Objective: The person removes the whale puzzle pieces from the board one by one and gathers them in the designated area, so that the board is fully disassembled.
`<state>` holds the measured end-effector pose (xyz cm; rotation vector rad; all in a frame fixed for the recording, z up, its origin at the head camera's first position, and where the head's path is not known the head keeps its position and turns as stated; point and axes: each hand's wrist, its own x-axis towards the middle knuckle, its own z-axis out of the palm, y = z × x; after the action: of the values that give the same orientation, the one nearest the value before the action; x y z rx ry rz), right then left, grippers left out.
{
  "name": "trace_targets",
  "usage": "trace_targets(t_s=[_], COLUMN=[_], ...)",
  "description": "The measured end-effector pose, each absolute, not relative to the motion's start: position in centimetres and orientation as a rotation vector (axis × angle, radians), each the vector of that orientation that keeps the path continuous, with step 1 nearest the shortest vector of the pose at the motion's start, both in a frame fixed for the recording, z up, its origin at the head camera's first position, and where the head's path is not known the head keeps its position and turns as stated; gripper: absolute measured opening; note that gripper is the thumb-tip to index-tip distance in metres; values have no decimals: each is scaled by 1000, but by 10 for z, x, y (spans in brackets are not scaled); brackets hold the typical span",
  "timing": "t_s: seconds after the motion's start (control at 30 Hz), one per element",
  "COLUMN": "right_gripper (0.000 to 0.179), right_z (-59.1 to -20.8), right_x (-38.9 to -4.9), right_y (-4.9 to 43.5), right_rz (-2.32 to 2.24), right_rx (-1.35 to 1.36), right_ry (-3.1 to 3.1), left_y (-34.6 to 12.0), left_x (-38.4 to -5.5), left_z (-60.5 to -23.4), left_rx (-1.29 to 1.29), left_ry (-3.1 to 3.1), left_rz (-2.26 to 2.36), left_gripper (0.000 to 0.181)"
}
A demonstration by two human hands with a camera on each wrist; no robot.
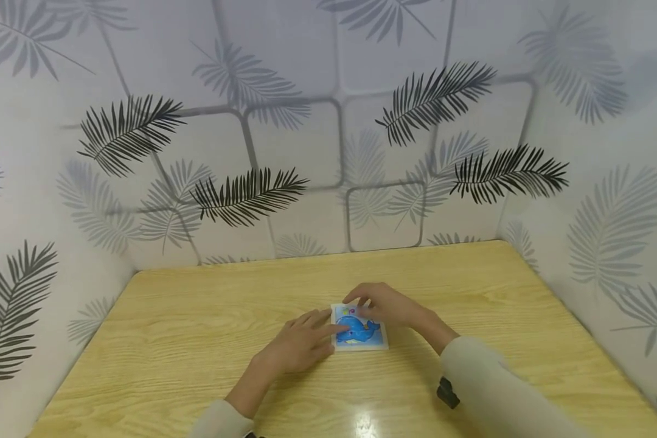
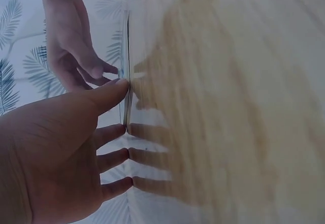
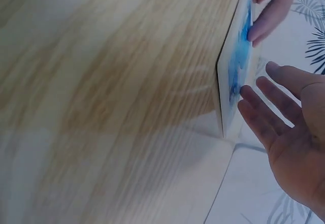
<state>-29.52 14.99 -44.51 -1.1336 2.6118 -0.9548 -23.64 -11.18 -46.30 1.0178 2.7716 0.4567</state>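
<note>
A small square picture board [image 1: 369,342] with a pale border and a blue whale lies flat on the table. My left hand [image 1: 301,345] comes from its left side; the index finger extends over the whale, and the thumb is at the near left corner. The left wrist view shows that thumb against the board's edge [image 2: 127,46], with the other fingertips on the tabletop. My right hand [image 1: 391,304] hovers at the far right part of the picture, fingers loosely bent. In the right wrist view, the right hand [image 3: 297,132] grips nothing, its fingertips close to the board's face [image 3: 237,66].
The wood-grain table [image 1: 197,316] surrounds the board. Walls with a feather-leaf pattern [image 1: 290,146] rise behind it and on both sides. A small black object [image 1: 448,392] sits at the right sleeve [image 1: 493,383].
</note>
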Motion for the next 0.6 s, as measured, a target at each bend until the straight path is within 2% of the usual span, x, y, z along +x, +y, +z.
trace_targets(t_s=[0.6], right_gripper=[23], right_z=[-455], right_x=[-313], right_y=[124], right_rz=[-775], right_rx=[-1117], right_ry=[2672], left_y=[-104], left_x=[-235], left_z=[-446], left_rx=[928], left_ry=[2771], left_rz=[352], left_gripper=[50])
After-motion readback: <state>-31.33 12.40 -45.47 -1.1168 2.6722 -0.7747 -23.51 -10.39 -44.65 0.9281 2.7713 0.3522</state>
